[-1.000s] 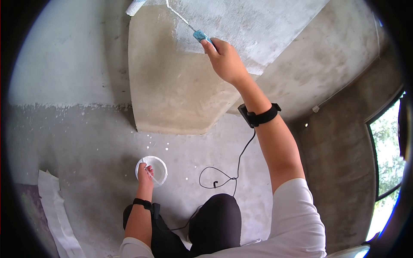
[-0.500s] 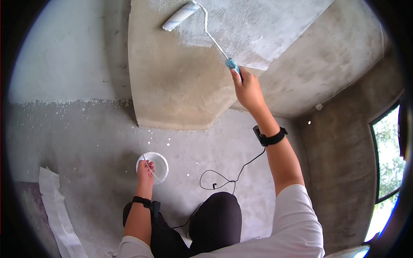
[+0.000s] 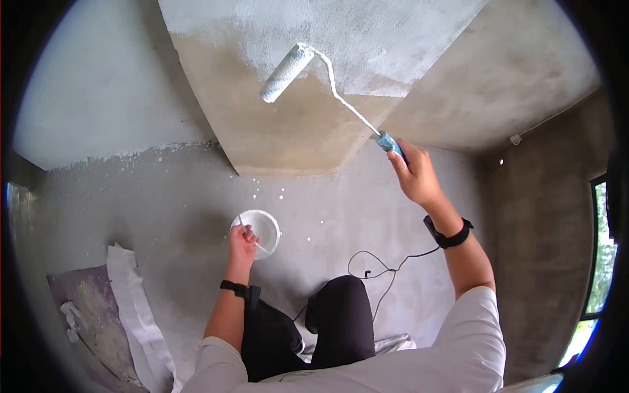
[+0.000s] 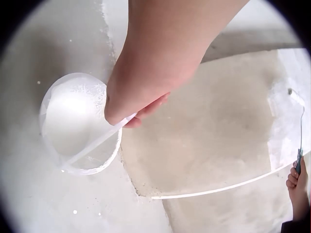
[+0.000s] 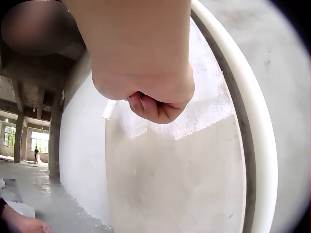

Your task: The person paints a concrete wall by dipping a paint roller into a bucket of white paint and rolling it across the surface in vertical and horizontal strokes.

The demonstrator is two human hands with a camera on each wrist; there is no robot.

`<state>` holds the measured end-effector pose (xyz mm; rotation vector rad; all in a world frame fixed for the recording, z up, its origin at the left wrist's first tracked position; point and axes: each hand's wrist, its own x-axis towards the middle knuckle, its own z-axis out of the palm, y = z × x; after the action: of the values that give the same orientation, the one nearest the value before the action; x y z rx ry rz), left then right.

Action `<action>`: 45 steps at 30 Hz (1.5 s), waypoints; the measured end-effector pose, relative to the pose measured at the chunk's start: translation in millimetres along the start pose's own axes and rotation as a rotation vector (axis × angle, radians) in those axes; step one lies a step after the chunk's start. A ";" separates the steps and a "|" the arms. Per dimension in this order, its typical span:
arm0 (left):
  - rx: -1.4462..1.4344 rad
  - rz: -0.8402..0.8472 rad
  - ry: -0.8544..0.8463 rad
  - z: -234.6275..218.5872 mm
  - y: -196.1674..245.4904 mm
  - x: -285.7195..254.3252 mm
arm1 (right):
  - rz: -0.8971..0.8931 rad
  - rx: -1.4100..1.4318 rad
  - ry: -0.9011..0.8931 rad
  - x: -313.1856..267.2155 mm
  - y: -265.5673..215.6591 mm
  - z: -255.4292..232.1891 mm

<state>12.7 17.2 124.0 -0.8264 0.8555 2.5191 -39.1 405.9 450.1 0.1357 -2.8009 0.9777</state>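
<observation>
In the head view my right hand (image 3: 418,177) grips the blue handle (image 3: 388,142) of a paint roller. The white roller sleeve (image 3: 287,73) lies over the lower part of a panel surface (image 3: 282,131), white above and bare beige below. My left hand (image 3: 243,243) holds the thin handle of a white bucket (image 3: 278,234). White paint (image 4: 73,116) shows inside the bucket in the left wrist view. In the right wrist view the right hand (image 5: 158,107) has its fingers curled, with the roller mostly hidden behind it.
A black cable (image 3: 373,276) runs from the right wristband across the grey floor. White sheeting (image 3: 141,314) and a stained purple board (image 3: 95,314) lie at lower left. A window (image 3: 601,255) stands at the right. A distant person (image 5: 36,154) shows in the right wrist view.
The right hand and roller have moved down and to the right in the head view, bringing the whole sleeve into sight. The view has shifted, and the left hand still holds the bucket.
</observation>
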 end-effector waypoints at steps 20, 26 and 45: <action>0.259 -0.138 0.066 345.7 215.3 -333.6 | 0.090 -0.072 -0.329 -96.4 -154.3 -281.7; 0.352 -0.149 -0.079 373.0 267.9 -364.8 | 0.258 -0.089 -0.213 -126.6 -198.4 -290.8; 0.824 -0.673 -0.595 343.5 378.7 -279.9 | 1.063 1.318 0.352 -190.0 -348.2 -82.2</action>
<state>-100.6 -87.0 686.2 -0.0412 1.0344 1.4661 207.5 191.0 688.9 -1.2738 -1.3247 2.4950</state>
